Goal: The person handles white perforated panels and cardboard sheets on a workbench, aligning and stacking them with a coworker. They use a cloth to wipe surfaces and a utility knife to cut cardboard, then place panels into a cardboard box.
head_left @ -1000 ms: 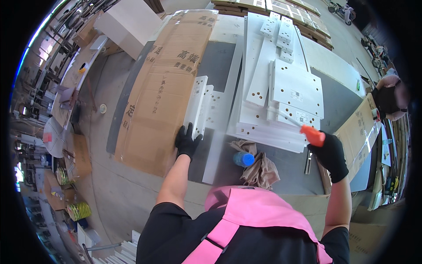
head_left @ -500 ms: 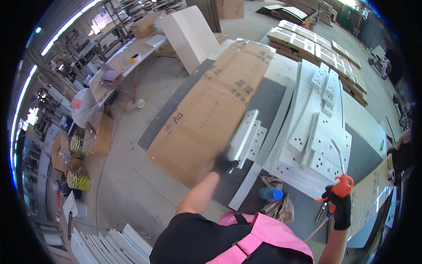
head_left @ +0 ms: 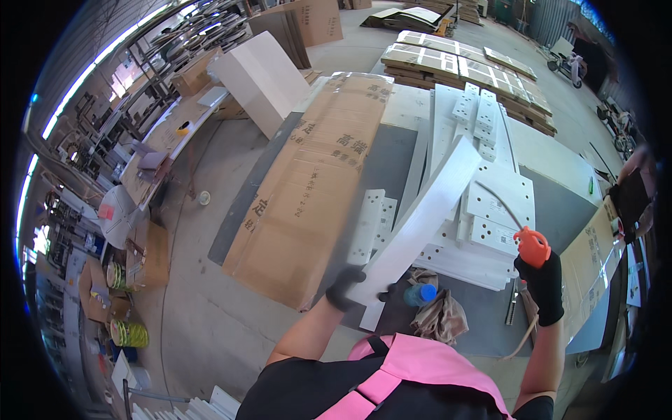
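A smooth white panel (head_left: 430,206) is gripped at its near end by my left hand (head_left: 344,288), black-gloved, with its fingers closed round the edge. Its far end is raised and slants to the right over a stack of white panels (head_left: 493,189), several of them drilled with holes. My right hand (head_left: 542,290), also gloved, is closed on an orange air blow gun (head_left: 533,246). The gun's thin bent nozzle reaches over the stack. Just beyond my left hand lie small drilled white panels (head_left: 367,225). A long white strip (head_left: 369,318) runs partly beneath the held panel.
A large cardboard sheet (head_left: 308,182) lies along the left of the grey work surface. Near me are a blue-capped bottle (head_left: 420,294) and a crumpled rag (head_left: 442,318). An air hose (head_left: 525,339) hangs below my right hand. Wrapped pallets (head_left: 465,66) stand farther back.
My left hand has lifted the white panel off the small pile and swung its far end rightward over the stack. The blow gun has risen slightly in my right hand. The view has shifted.
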